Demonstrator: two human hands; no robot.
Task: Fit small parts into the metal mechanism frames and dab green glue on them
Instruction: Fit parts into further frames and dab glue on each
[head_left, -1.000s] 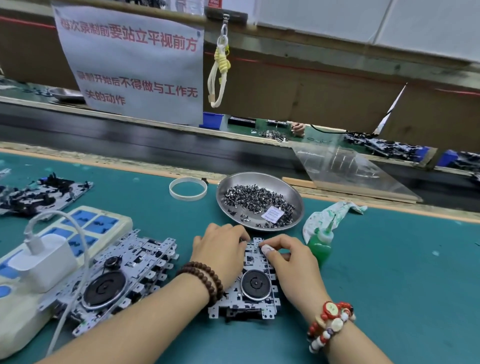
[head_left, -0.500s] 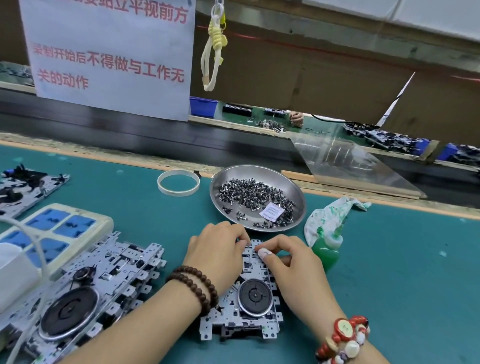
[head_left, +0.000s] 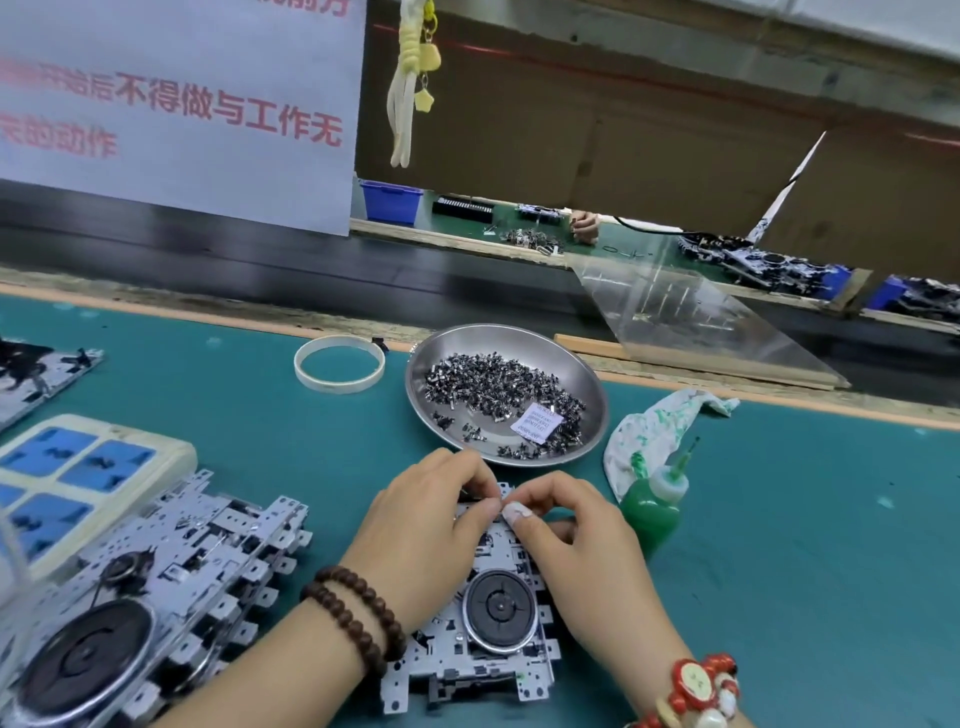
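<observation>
Head view: both hands bent over the far edge of a small perforated silver metal mechanism frame (head_left: 467, 644) with a round black flywheel, flat on the teal bench mat (head_left: 779, 597) close to the body. Left hand (head_left: 426, 525) with fingers curled, tips pinched together at the frame's far edge; right hand (head_left: 576, 540) likewise curled, thumb and forefinger meeting the left fingertips over the same spot. Probably a tiny part held between them, but too small and hidden to confirm. Just beyond, a round stainless steel dish (head_left: 587, 374) heaped with small dark metal parts (head_left: 498, 389); to the right, a soft green squeeze bottle of glue (head_left: 649, 506) with a thin nozzle, upright, beside a glue-stained white rag (head_left: 654, 421). To the left, a fanned stack of similar silver frames (head_left: 171, 571) waiting. Step in hand, by the look of it: seating a part, glue not yet applied. Next move: press the part home, then free the right hand for the bottle close by.
</observation>
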